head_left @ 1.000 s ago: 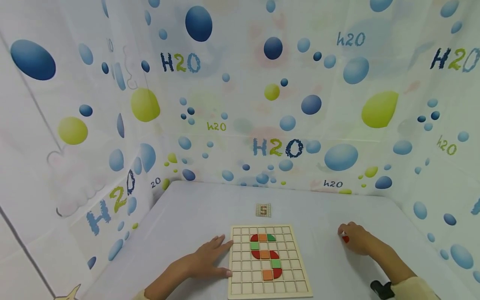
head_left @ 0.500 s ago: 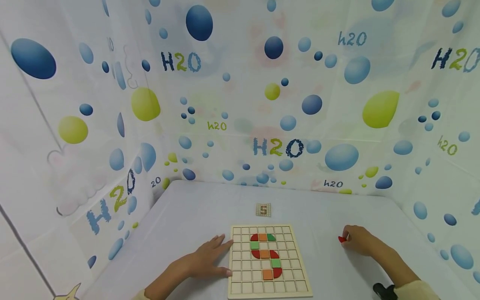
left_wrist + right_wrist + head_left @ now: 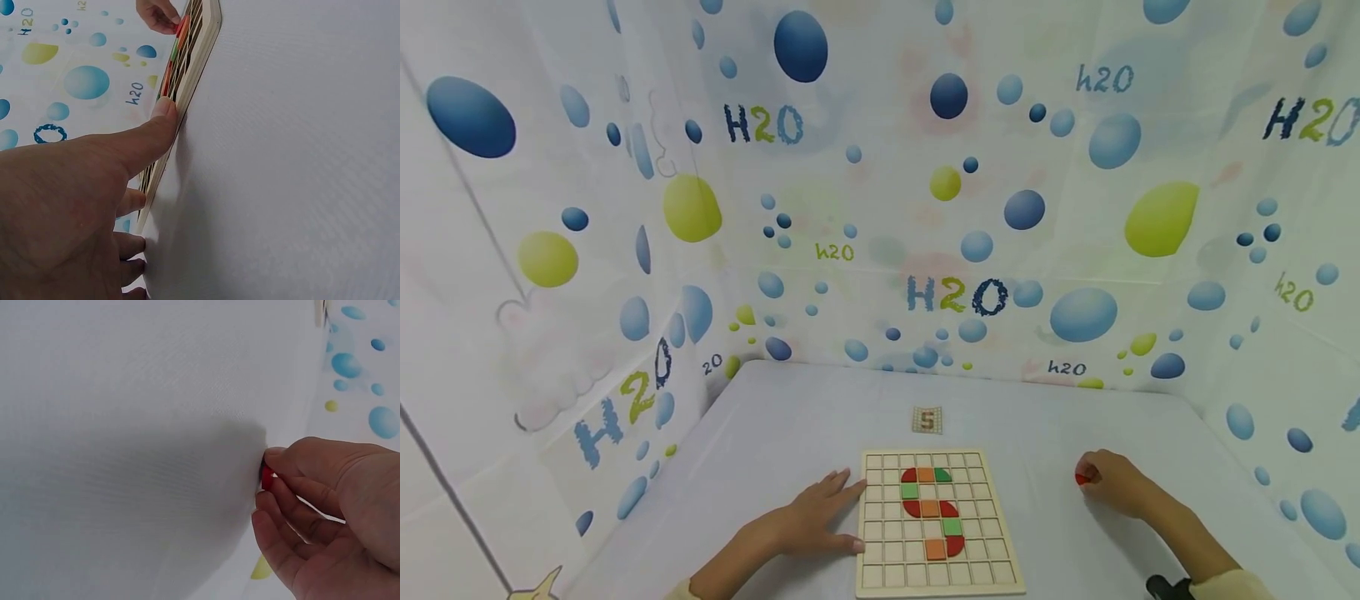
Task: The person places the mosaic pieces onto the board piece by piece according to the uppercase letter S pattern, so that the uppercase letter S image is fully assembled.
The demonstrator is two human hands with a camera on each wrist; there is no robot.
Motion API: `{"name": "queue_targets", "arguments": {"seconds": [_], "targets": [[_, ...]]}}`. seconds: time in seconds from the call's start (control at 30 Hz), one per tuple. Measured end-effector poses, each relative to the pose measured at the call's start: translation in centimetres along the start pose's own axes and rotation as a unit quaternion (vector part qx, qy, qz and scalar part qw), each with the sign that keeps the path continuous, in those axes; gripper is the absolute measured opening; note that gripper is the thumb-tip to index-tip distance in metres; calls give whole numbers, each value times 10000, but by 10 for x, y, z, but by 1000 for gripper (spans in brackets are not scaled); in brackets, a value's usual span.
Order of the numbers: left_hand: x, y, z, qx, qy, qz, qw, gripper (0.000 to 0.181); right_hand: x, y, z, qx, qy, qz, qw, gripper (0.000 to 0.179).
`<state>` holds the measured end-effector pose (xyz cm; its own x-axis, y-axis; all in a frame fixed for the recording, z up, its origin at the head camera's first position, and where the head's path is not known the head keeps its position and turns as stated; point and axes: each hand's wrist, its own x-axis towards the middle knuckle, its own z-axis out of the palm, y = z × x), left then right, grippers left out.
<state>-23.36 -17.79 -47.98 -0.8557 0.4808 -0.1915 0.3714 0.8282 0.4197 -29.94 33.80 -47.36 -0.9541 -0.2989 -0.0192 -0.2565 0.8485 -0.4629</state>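
On the white table lies a square wooden grid board (image 3: 887,575) with red, orange and green tiles forming an S-like shape. My left hand (image 3: 812,523) is spread along the board's left edge, thumb and a fingertip touching it. In the left wrist view the thumb (image 3: 164,109) lies on the board's rim. To the right of the board, my right hand (image 3: 1116,485) pinches a small red tile (image 3: 1081,479) between thumb and fingers. The right wrist view shows the red tile (image 3: 267,480) mostly covered by the fingertips, so its full shape is hidden.
A small card (image 3: 927,420) bearing an S pattern on a grid lies behind the board. A white curtain (image 3: 880,200) printed with bubbles and "H2O" surrounds the table. Part of a black object (image 3: 1168,587) shows by the right sleeve.
The red tile shifts within my right fingers, sticking out more half a second ago and more covered now. The left hand, board and card stay put.
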Motion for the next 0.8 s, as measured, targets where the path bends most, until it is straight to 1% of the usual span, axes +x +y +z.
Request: {"name": "queue_targets", "arguments": {"seconds": [0.17,0.33,0.4,0.6,0.8], "targets": [[1,1,0,21,-16,-26,10000,94,0,-6,1,21,48,-57,10000,14],[0,0,0,27,-16,-46,10000,94,1,-21,8,191,0,67,9998,15],[1,0,0,41,-15,-43,10000,94,1,-31,11,258,19,127,9996,15],[2,-1,0,16,-17,17,10000,93,3,-62,23,412,70,24,9991,16],[0,-2,1,-67,-21,23,10000,93,3,-100,34,465,-23,-335,9984,16]]}}
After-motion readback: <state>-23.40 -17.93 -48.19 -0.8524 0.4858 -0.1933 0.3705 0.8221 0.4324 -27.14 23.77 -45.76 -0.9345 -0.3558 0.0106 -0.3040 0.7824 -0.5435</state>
